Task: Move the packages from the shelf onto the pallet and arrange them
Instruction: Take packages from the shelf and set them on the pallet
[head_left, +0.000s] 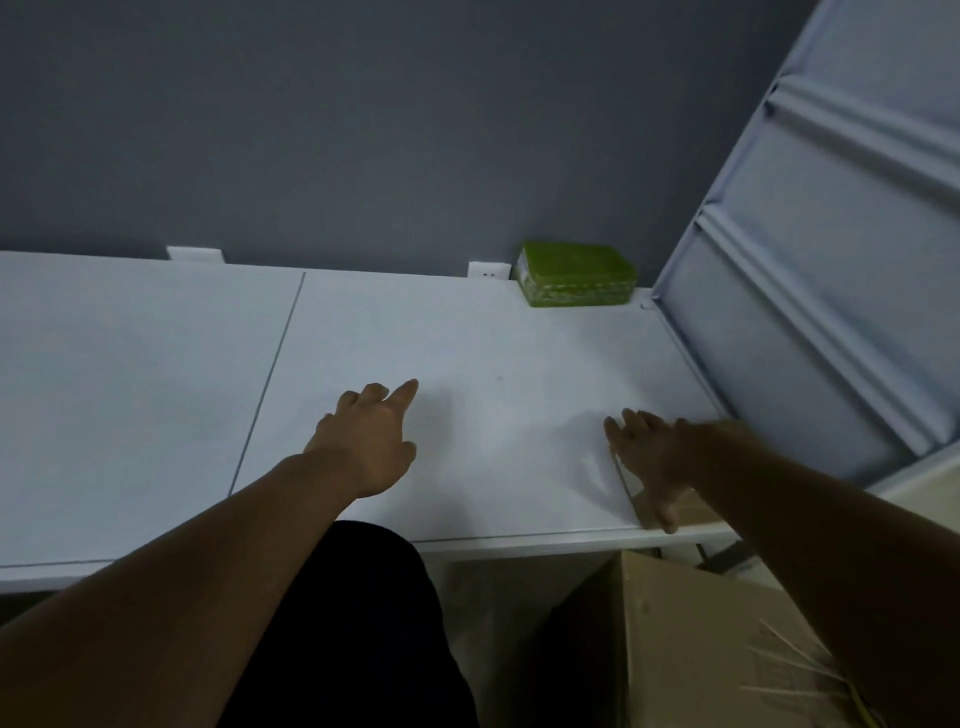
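Note:
A green wrapped package lies at the far edge of the white shelf top, against the grey wall. My left hand is stretched out above the shelf, fingers apart and holding nothing, well short of the package. My right hand is also held out with fingers spread, near the shelf's right front corner, over a thin brown cardboard piece. No pallet is in view.
A brown cardboard box stands below the shelf's front edge at lower right. The pale metal underside of a higher shelf slants across the right side. Two white wall sockets sit behind the shelf.

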